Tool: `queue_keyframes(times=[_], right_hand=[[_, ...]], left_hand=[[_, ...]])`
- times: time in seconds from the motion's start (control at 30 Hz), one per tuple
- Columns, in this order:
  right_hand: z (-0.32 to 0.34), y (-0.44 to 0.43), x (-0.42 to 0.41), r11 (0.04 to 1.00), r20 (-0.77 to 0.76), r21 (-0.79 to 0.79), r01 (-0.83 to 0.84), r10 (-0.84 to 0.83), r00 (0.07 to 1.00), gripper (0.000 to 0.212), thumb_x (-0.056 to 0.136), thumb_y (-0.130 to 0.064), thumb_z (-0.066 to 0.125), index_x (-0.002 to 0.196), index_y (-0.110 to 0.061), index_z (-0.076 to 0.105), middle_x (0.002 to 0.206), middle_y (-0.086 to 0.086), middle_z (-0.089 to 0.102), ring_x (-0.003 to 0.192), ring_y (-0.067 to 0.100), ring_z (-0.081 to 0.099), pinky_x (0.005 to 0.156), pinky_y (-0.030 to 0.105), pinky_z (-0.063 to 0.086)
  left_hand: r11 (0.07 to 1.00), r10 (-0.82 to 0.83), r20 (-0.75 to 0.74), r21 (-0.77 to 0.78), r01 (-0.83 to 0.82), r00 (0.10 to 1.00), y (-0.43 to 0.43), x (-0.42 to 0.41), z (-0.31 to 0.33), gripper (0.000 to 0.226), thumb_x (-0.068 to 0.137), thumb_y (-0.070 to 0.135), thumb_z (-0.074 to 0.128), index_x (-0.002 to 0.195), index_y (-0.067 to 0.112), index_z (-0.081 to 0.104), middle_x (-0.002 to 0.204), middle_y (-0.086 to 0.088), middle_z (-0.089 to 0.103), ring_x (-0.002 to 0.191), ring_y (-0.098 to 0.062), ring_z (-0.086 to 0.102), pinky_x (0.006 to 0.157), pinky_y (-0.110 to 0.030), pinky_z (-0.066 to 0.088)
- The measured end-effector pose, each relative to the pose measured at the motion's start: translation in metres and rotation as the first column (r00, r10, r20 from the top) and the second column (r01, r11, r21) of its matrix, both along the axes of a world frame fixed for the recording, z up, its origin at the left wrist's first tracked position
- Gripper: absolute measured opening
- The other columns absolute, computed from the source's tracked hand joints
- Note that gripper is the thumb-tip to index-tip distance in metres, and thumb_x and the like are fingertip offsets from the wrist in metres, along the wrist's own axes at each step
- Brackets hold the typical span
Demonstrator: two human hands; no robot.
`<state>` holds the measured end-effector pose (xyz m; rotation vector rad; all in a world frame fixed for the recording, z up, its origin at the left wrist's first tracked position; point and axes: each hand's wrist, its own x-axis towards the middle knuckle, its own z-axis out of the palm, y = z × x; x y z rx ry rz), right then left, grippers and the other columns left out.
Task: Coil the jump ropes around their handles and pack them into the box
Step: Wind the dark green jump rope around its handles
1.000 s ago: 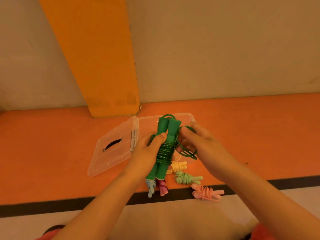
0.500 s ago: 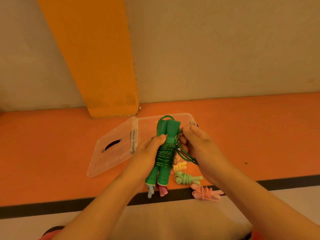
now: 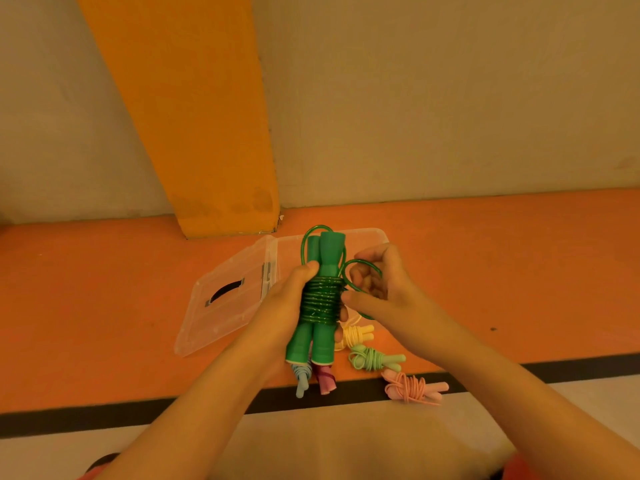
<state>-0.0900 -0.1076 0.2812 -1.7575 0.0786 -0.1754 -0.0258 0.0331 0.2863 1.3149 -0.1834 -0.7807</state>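
Mid-coil: our left hand (image 3: 287, 306) grips green rope (image 3: 320, 299) handles, right hand (image 3: 377, 285) pinches loose loop. We judge next: tuck end, then into box (image 3: 367, 237).

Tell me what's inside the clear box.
The far strip of the clear box looks bare. The green jump rope, left hand and right hand hide the rest.

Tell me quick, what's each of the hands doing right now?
Left hand: gripping the green handles.
Right hand: holding the loose green rope loop.
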Motion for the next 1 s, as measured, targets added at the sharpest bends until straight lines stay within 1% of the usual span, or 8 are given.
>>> queue_keyframes(times=[0.17, 0.3, 0.37, 0.43, 0.57, 0.63, 0.8, 1.0], right_hand=[[0.007, 0.000, -0.006, 0.993, 0.031, -0.110, -0.031, 0.035, 0.999, 0.025, 0.091, -0.016, 0.059, 0.104, -0.018, 0.037, 0.089, -0.003, 0.043, 0.070, 0.001, 0.043, 0.065, 0.017, 0.038], [0.010, 0.004, -0.009, 0.985, 0.043, -0.141, -0.095, 0.102, 0.994, 0.018, 0.095, -0.007, 0.051, 0.101, -0.008, 0.033, 0.085, -0.003, 0.039, 0.064, -0.010, 0.047, 0.064, 0.009, 0.039], [0.010, 0.005, -0.009, 0.982, 0.069, -0.151, -0.108, 0.120, 0.990, 0.027, 0.093, -0.017, 0.057, 0.104, -0.009, 0.034, 0.083, -0.001, 0.040, 0.066, -0.005, 0.045, 0.064, 0.015, 0.040], [0.013, 0.004, -0.007, 0.981, 0.082, -0.156, -0.115, 0.129, 0.988, 0.050, 0.081, -0.039, 0.064, 0.111, -0.011, 0.036, 0.083, 0.006, 0.041, 0.069, 0.009, 0.042, 0.062, 0.029, 0.040], [0.023, -0.004, -0.007, 0.994, 0.142, -0.061, -0.091, 0.099, 0.985, 0.070, 0.072, -0.070, 0.060, 0.105, -0.011, 0.040, 0.063, -0.013, 0.047, 0.055, -0.001, 0.040, 0.055, 0.018, 0.034], [0.027, -0.004, -0.008, 0.995, 0.161, -0.059, -0.080, 0.089, 0.983, 0.079, 0.065, -0.084, 0.050, 0.103, -0.015, 0.042, 0.055, -0.013, 0.043, 0.051, 0.005, 0.037, 0.052, 0.025, 0.033], [0.031, 0.000, -0.012, 0.996, 0.164, -0.045, -0.076, 0.082, 0.983, 0.083, 0.066, -0.089, 0.035, 0.102, -0.015, 0.043, 0.055, -0.017, 0.038, 0.050, 0.000, 0.032, 0.050, 0.012, 0.030], [0.036, -0.004, -0.012, 0.991, 0.120, -0.131, 0.012, 0.004, 0.993, 0.094, 0.061, -0.095, 0.022, 0.103, -0.012, 0.038, 0.052, -0.020, 0.042, 0.049, 0.000, 0.035, 0.049, 0.012, 0.030]], left_hand=[[1.000, -0.012, 0.003, -0.023, 0.012, 1.000, 0.001, 0.003, -0.002, 0.040, 0.097, 0.039, 0.039, 0.096, 0.005, 0.060, 0.065, -0.016, 0.060, 0.053, -0.027, 0.053, 0.055, -0.031, 0.047], [1.000, 0.019, 0.017, -0.014, -0.018, 1.000, 0.001, 0.001, -0.002, 0.036, 0.097, 0.037, 0.041, 0.090, 0.008, 0.061, 0.063, -0.015, 0.061, 0.051, -0.026, 0.054, 0.058, -0.033, 0.047], [1.000, 0.022, 0.018, -0.007, -0.022, 1.000, 0.001, -0.001, -0.002, 0.034, 0.097, 0.036, 0.042, 0.088, 0.009, 0.062, 0.063, -0.014, 0.062, 0.051, -0.025, 0.054, 0.059, -0.033, 0.047], [1.000, 0.025, 0.012, -0.005, -0.025, 1.000, 0.000, -0.003, -0.002, 0.032, 0.098, 0.034, 0.043, 0.086, 0.010, 0.061, 0.063, -0.014, 0.063, 0.051, -0.024, 0.055, 0.056, -0.032, 0.047], [1.000, -0.031, 0.036, -0.004, 0.031, 0.999, -0.005, -0.005, -0.007, 0.035, 0.099, 0.033, 0.040, 0.093, 0.005, 0.060, 0.069, -0.016, 0.061, 0.054, -0.023, 0.057, 0.055, -0.031, 0.048], [0.999, -0.013, 0.087, 0.036, 0.010, 0.996, -0.006, -0.006, -0.010, 0.033, 0.099, 0.029, 0.041, 0.096, 0.001, 0.059, 0.070, -0.016, 0.063, 0.053, -0.021, 0.060, 0.052, -0.029, 0.050], [0.998, -0.021, 0.129, 0.058, 0.014, 0.991, -0.010, -0.011, -0.006, 0.029, 0.099, 0.025, 0.044, 0.092, 0.001, 0.060, 0.070, -0.015, 0.063, 0.052, -0.018, 0.061, 0.049, -0.026, 0.051], [0.985, -0.107, 0.162, 0.150, 0.083, 0.981, -0.016, -0.021, -0.011, 0.028, 0.098, 0.025, 0.049, 0.102, 0.000, 0.059, 0.069, -0.006, 0.067, 0.053, -0.017, 0.063, 0.049, -0.027, 0.052]])
